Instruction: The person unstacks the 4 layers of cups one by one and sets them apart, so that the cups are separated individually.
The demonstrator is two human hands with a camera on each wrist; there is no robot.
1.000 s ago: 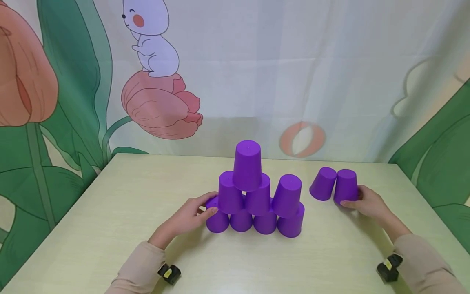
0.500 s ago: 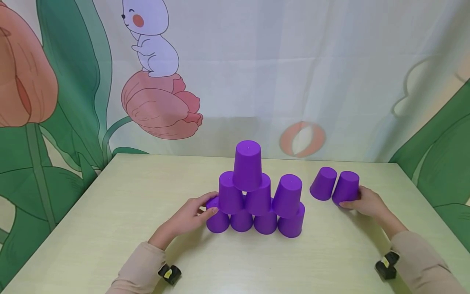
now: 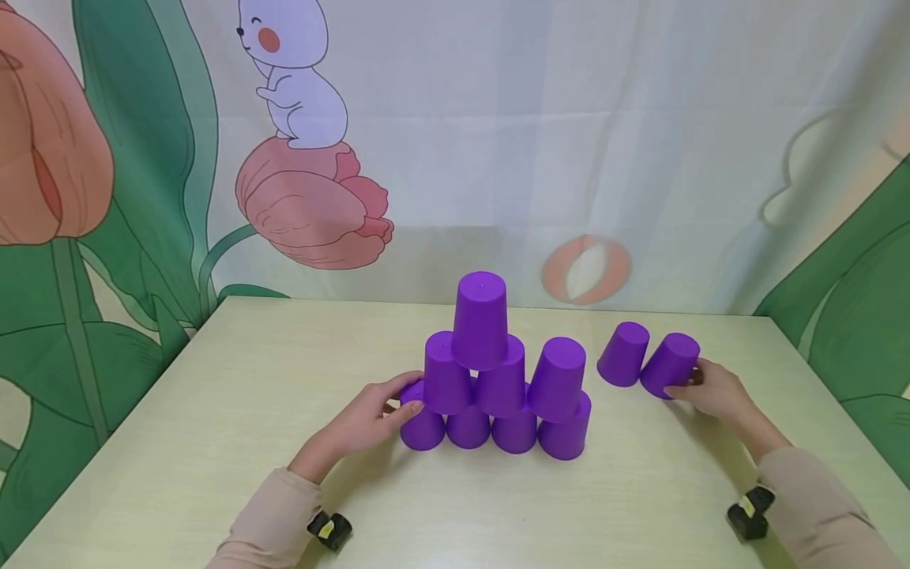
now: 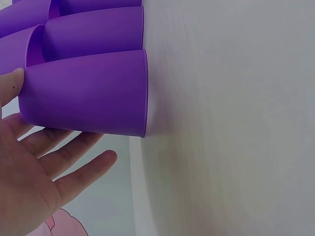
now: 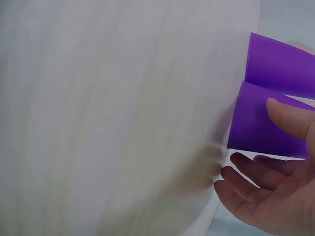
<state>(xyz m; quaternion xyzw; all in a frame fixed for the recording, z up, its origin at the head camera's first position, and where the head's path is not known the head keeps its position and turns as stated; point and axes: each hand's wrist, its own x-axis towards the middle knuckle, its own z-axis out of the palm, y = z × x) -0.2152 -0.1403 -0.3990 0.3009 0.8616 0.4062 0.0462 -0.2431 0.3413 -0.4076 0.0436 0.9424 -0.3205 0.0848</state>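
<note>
Purple cups stand upside down in a stepped stack on the table. The left hand [image 3: 366,419] holds the lower left cup [image 3: 423,433], its thumb on the near side and fingers round the outer side. In the left wrist view the thumb meets the narrow end of that cup [image 4: 88,96]; the other fingers are fairly straight. A single top cup [image 3: 480,320] sits over two middle cups, with a third cup [image 3: 558,379] to their right. Over at the right, the right hand [image 3: 720,393] grips another upturned cup [image 3: 670,363], thumb across its front. Beside it stands a loose cup [image 3: 624,354].
A pale wood table [image 3: 483,514] carries everything, its far edge meeting a printed curtain [image 3: 455,158]. Bare tabletop lies between the stack and the two right-hand cups. Small black devices [image 3: 330,531] are strapped at both wrists.
The cup at the right hand has turned in view, its top shifting right and its base slightly left. The loose cup beside it has slid slightly left. Left hand and stack stay put.
</note>
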